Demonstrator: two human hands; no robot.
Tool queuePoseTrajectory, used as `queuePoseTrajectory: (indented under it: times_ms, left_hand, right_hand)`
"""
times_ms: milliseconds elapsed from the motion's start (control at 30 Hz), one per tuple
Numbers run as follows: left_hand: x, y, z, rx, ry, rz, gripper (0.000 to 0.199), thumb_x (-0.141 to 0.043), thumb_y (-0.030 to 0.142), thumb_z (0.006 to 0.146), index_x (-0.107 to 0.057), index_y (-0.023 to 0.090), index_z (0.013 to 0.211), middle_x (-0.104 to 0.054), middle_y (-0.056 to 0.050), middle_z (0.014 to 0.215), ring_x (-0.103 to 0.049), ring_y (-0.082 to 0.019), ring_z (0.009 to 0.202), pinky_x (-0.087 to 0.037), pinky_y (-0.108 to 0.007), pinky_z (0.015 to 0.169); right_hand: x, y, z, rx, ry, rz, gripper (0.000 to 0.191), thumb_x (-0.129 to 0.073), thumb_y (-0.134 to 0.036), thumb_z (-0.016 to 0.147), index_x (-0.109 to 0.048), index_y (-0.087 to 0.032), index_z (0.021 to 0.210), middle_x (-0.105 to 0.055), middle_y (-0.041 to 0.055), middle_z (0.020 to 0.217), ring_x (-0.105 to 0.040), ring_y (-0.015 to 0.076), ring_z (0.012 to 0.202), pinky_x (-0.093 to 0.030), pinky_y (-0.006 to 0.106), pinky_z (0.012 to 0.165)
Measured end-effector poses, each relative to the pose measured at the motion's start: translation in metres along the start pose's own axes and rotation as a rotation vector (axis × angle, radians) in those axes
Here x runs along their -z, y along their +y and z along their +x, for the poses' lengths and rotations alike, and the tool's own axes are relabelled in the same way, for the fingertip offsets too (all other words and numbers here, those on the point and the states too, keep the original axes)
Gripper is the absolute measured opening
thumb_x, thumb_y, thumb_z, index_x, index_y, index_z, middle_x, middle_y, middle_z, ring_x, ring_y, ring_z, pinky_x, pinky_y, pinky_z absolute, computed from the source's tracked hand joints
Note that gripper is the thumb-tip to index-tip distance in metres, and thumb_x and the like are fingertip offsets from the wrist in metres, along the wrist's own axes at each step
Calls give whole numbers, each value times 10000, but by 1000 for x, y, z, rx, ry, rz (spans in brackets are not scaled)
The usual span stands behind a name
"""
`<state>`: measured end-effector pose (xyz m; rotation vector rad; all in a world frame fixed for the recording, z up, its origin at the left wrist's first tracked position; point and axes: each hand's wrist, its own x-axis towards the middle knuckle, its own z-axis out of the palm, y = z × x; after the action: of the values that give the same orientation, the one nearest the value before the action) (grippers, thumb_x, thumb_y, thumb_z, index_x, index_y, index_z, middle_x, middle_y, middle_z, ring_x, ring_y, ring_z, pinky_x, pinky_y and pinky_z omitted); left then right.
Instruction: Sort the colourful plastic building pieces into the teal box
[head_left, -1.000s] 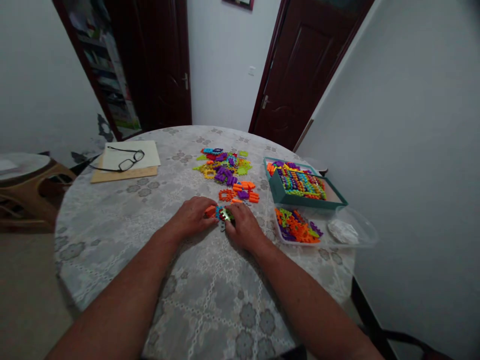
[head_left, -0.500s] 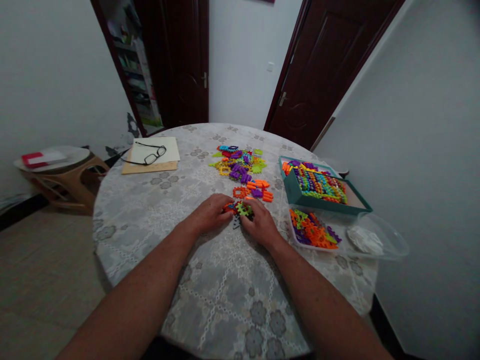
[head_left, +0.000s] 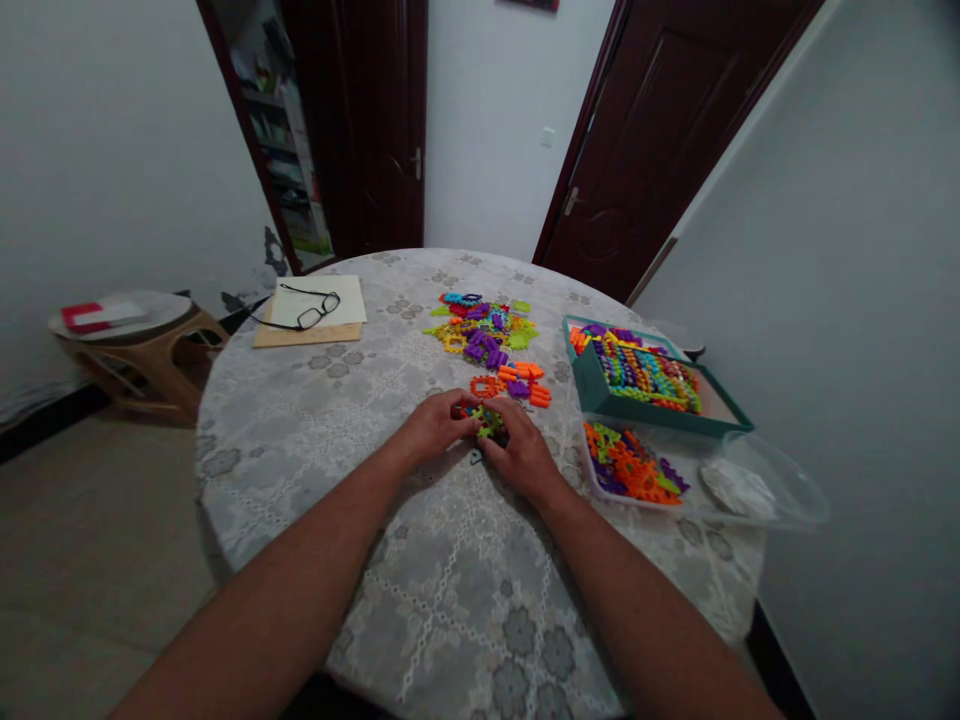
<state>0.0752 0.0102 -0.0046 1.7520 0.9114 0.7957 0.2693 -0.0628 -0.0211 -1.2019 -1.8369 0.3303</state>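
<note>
My left hand (head_left: pixel 437 427) and my right hand (head_left: pixel 519 445) meet over the near middle of the table, fingers closed around a small cluster of plastic building pieces. A yellow-green toothed piece (head_left: pixel 489 424) shows between them, with bits of red and blue behind it, partly covered by my fingers. Below it, a small grey piece (head_left: pixel 476 456) peeks out by my right thumb. Just beyond my hands lie an orange toothed ring (head_left: pixel 486 386), orange peg-like pieces (head_left: pixel 521 371) and a purple piece (head_left: pixel 517 389).
Farther back is a heap of mixed pieces (head_left: pixel 487 330). To the right stand a green box (head_left: pixel 637 403) with colourful rods and a clear tub (head_left: pixel 592 485) of pieces, its lid (head_left: pixel 802 490) alongside. Glasses (head_left: pixel 309 318) rest on paper at the left. A stool (head_left: pixel 150 350) stands beyond the table.
My left hand has shifted right, its fingertips now on the yellow-green piece. Less of the grey piece shows. The whole view has moved slightly.
</note>
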Motion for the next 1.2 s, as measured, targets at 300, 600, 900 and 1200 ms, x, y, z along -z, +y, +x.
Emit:
queuePoseTrajectory:
  times_ms: [300,600,900,1200]
  left_hand:
    - [-1,3,-1,-37,52,63,229,-738,224,800,-771,213,1027,-758,-35,892,-665,-202,808,-529,-328,765]
    - [1,-1,1,-35,210,186,253,-674,167,822,-762,219,1054,-757,-51,979,-677,-216,882,-557,-356,831]
    - [22,4,2,-76,487,218,349,-628,125,838,-719,276,1139,-752,-46,1096,-680,-229,967,-550,-423,953]
    - [3,14,-2,-20,194,30,119,-677,342,880,-645,228,873,-667,14,744,-592,-161,685,-469,-293,646]
  right_hand:
    - [-1,4,-1,-204,115,6,445,-672,-271,930,-661,-226,1373,-677,116,1329,-653,269,1229,-530,432,1078]
    - [2,5,2,-387,149,128,283,-655,-336,897,-726,-203,1136,-731,41,1001,-667,217,881,-515,331,815]
    - [0,18,3,-493,306,284,316,-663,-381,891,-700,-214,1157,-735,38,1030,-659,215,908,-519,328,855]
    - [0,1,3,-403,193,460,318,-675,-369,912,-722,-200,1177,-772,50,1081,-696,221,949,-543,328,866]
